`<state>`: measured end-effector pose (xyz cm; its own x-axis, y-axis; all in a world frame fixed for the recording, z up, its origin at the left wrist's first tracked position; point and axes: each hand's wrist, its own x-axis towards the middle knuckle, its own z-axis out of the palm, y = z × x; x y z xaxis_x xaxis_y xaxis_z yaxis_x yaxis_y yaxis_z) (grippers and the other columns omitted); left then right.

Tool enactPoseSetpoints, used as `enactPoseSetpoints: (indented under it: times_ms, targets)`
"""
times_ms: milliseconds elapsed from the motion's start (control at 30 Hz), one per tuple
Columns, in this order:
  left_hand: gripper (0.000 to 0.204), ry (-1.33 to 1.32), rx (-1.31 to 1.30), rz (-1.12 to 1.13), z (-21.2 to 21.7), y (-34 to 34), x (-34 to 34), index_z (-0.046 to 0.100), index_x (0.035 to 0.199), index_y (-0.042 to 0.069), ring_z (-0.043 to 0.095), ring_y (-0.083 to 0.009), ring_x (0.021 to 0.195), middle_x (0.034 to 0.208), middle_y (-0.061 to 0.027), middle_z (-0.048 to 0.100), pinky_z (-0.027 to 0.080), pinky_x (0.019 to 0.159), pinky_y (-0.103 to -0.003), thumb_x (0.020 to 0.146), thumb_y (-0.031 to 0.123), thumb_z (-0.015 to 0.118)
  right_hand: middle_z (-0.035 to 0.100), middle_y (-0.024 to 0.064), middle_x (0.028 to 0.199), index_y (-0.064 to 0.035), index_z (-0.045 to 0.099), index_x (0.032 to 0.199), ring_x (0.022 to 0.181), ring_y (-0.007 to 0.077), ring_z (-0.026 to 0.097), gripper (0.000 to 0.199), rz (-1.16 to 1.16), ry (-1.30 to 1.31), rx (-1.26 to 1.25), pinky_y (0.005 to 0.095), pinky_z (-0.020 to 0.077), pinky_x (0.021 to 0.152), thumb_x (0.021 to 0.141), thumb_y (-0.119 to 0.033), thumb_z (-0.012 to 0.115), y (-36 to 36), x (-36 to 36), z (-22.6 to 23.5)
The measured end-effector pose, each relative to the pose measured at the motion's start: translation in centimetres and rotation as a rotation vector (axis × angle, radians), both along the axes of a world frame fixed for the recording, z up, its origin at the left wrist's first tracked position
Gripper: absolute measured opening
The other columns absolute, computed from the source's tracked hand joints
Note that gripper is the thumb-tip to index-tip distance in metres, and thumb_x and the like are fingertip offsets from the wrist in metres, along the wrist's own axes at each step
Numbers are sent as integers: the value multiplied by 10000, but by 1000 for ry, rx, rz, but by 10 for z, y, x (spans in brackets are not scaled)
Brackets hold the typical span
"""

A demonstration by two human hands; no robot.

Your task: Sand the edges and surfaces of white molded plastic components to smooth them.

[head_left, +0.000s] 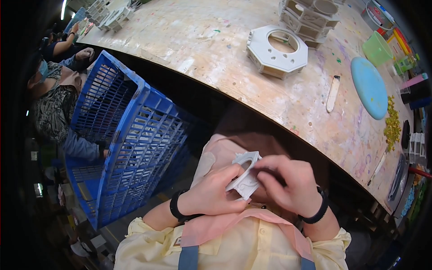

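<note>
A small white molded frame (245, 186), with a round opening and raised scroll ornament, is held tilted above my lap. My left hand (215, 191) grips its left side, thumb along the upper edge and fingers underneath. At the opposite edge is my right hand (290, 182), its fingers curled in a pinch against the frame. Whatever lies between those fingertips, if anything, is hidden. On the table ahead lies a larger white octagonal piece (288, 65) with a big round hole, and a stack of similar pale pieces (310, 20) stands behind it.
A wooden worktable (202, 49) spans the front. It carries a white-handled tool (333, 93), a blue disc (370, 87), a green cup (377, 48) and yellowish bits (392, 123). Blue plastic crates (144, 139) stand at my left. Beyond them sits a person in patterned clothing (54, 103).
</note>
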<state>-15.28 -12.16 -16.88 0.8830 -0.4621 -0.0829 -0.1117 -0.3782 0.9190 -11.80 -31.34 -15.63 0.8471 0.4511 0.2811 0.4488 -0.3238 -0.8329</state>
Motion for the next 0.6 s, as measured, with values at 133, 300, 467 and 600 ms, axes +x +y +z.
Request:
enactPoseSetpoints:
  times_ms: [133, 300, 467, 600]
  targets:
    - [363, 51, 28, -6, 0, 1, 0, 511, 891, 25, 509, -102, 601, 749, -46, 525, 403, 519, -232, 631, 124, 743, 539, 77, 583, -95, 581, 975, 500, 238, 555, 228, -50, -181, -170, 339, 433, 476, 754, -74, 633, 1, 3, -3]
    - [378, 17, -50, 22, 3, 7, -4, 513, 904, 29, 505, -109, 619, 778, -44, 528, 403, 547, -239, 631, 127, 755, 594, 100, 680, -78, 579, 1043, 522, 225, 581, 273, -321, -82, -82, 296, 443, 475, 778, -14, 594, -10, 5, -3]
    - [369, -250, -174, 119, -2, 6, -3, 526, 923, 27, 548, -247, 812, 916, -98, 549, 431, 712, -312, 638, 86, 755, 600, 60, 671, -2, 604, 899, 558, 95, 567, 89, -70, 423, 150, 217, 448, 512, 822, -46, 592, -15, -3, -1]
    - [435, -413, -184, 29, -9, 6, -2, 510, 945, 69, 562, -226, 824, 919, -103, 581, 376, 917, -439, 623, 90, 802, 631, 49, 699, 28, 589, 868, 595, 52, 568, 95, 95, 532, 378, 193, 455, 539, 832, -58, 603, -8, -4, -1]
